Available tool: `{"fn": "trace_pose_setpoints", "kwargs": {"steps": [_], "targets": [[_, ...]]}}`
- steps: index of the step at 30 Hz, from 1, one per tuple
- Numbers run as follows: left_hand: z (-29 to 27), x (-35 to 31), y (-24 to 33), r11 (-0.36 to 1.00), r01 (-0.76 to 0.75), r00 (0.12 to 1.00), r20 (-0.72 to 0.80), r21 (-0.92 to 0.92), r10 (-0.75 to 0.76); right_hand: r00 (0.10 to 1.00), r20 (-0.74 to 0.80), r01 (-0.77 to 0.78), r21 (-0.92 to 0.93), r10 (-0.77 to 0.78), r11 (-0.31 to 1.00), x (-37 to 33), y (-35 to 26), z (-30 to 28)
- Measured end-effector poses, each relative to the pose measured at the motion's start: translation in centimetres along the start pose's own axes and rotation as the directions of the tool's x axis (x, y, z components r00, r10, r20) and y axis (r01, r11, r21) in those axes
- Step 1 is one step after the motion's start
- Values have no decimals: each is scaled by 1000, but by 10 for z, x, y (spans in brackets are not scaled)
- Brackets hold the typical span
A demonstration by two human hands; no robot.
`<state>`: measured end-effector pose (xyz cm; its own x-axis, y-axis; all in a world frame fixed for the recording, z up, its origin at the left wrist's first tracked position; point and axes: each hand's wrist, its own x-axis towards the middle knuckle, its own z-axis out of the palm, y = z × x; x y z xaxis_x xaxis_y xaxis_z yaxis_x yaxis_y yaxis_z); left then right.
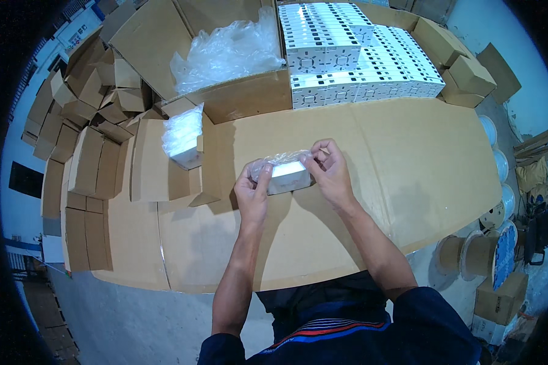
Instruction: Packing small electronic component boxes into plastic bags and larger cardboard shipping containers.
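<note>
Near the middle of the cardboard-covered table, a small white box [289, 177] is held between my two hands, with a clear plastic bag [281, 159] around its upper part. My left hand [252, 190] grips the bag and the box's left end, thumb in front. At the right end, my right hand [332, 172] pinches the plastic between thumb and fingers. To the left of my hands stands an open cardboard carton [210, 164]. Inside it sits another white box [190, 157] with bubbly clear plastic [183, 126] around its top.
Behind my hands, a large carton [243, 97] holds crumpled clear plastic bags [231, 52]. Stacked white boxes [362, 82] fill the back right. Open empty cartons [91, 164] crowd the left side. Wire spools [478, 255] and a brown carton [500, 297] stand on the floor at right.
</note>
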<state>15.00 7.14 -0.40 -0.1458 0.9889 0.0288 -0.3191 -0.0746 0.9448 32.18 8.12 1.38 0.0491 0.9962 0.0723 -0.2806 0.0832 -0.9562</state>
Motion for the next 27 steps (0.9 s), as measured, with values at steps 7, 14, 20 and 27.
{"fn": "trace_pose_setpoints", "kwargs": {"steps": [7,14,20,27], "targets": [[-1,0,4,998,30,999,-15,-48,-31,969,230,176,-411,-85,894,-2,-29,-4],[-3,1,3,999,31,999,7,-34,-31,890,415,352,-367,-188,861,2,-26,-14],[2,-4,17,993,-81,996,-18,91,83,926,367,226,-360,-85,905,2,-22,-15],[-2,-18,45,344,-690,671,385,637,633,872,446,395,-397,-203,828,4,-24,-16]]}}
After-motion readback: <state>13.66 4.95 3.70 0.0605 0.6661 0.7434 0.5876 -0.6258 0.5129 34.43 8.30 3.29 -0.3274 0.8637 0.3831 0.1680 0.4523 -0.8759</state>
